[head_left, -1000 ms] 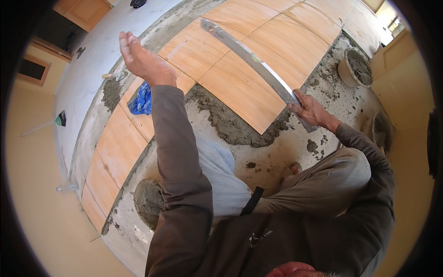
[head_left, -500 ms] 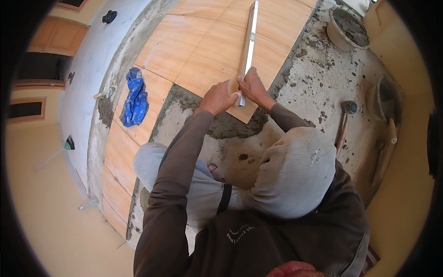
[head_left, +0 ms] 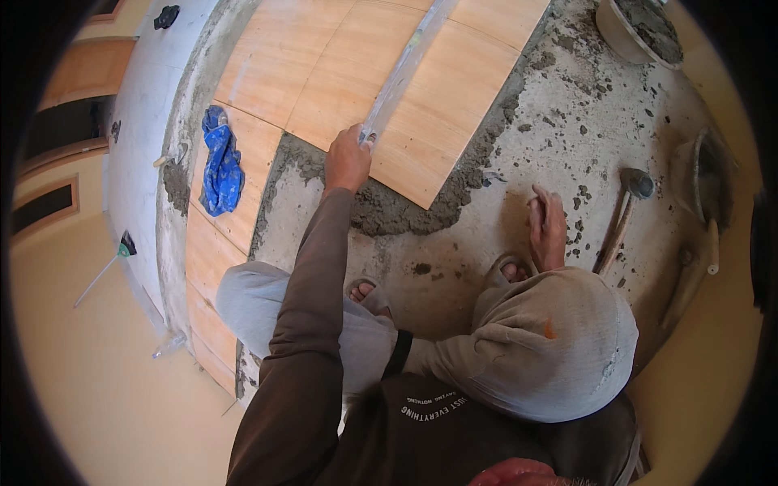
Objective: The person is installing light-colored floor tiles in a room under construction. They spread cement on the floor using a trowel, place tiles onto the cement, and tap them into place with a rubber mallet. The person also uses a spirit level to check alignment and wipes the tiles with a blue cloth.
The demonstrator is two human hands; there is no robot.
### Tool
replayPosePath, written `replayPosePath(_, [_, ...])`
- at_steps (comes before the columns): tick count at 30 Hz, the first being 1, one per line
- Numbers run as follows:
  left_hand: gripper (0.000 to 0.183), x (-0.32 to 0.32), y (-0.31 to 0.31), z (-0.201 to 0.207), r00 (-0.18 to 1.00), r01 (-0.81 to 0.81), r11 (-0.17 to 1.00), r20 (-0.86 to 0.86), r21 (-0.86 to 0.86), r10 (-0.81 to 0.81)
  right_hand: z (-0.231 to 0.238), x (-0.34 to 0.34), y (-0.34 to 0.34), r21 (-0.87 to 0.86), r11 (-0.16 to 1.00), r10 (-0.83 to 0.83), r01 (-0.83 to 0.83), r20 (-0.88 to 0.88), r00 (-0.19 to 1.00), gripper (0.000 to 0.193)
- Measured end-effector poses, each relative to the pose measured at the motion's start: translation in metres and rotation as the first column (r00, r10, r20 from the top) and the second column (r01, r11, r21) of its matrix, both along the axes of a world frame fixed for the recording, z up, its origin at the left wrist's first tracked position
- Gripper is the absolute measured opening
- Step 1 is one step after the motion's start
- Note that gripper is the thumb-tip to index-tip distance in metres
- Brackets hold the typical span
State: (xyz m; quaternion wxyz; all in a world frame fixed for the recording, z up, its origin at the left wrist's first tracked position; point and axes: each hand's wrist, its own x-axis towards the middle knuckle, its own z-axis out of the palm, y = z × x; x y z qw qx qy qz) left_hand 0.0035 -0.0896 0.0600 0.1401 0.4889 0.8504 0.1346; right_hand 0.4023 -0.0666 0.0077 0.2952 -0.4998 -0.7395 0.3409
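My left hand (head_left: pixel 348 162) is closed round the near end of a long silver spirit level (head_left: pixel 399 77), which lies slantwise over the wood-look floor tiles (head_left: pixel 332 61). The level looks slightly smeared by motion. Under it, the nearest tile (head_left: pixel 433 150) has its corner pointing toward me, with wet grey mortar (head_left: pixel 389 212) along its near edges. My right hand (head_left: pixel 549 228) is off the level, above the bare floor by my right knee. Its fingers are apart and it holds nothing. The closest tool to it is a mallet (head_left: pixel 638 185) with a dark head and wooden handle.
A blue patterned cloth (head_left: pixel 220 166) lies on the tiles at left. Mortar fills a bucket (head_left: pixel 622 34) at the far right. Another tub (head_left: pixel 689 174) stands by the right wall, near a wooden handle (head_left: pixel 712 247). Mortar crumbs dot the concrete (head_left: pixel 592 105).
My right hand has let go of the level and drawn back toward my right knee. My left hand, still gripping the level, has moved left, and the level now tilts more.
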Motion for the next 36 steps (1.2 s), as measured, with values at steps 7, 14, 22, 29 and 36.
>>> replayPosePath(7, [0.044,0.008,-0.001,0.022,0.998,0.008,0.989,-0.057,-0.148,-0.017,-0.011,0.027,-0.114,-0.106,0.994,0.053,-0.036,0.165,0.985,0.032])
replayPosePath(14, [0.046,0.017,0.005,0.015,0.976,0.032,0.973,-0.202,-0.229,-0.080,-0.058,0.032,-0.141,-0.083,0.994,0.089,-0.070,0.255,0.963,0.032])
replayPosePath(22, [0.048,0.023,0.005,0.011,0.966,0.049,0.980,-0.241,-0.191,-0.095,-0.032,0.032,-0.152,-0.141,0.988,0.096,-0.061,0.257,0.962,0.032])
replayPosePath(29, [0.050,0.027,0.006,0.016,0.962,0.041,0.975,-0.255,-0.218,-0.098,-0.002,0.044,-0.177,-0.224,0.974,0.100,-0.042,0.253,0.962,0.032])
replayPosePath(36, [0.052,0.024,0.003,0.008,0.933,0.082,0.974,-0.327,-0.213,-0.150,0.021,0.055,-0.193,-0.304,0.952,0.105,-0.025,0.251,0.962,0.034])
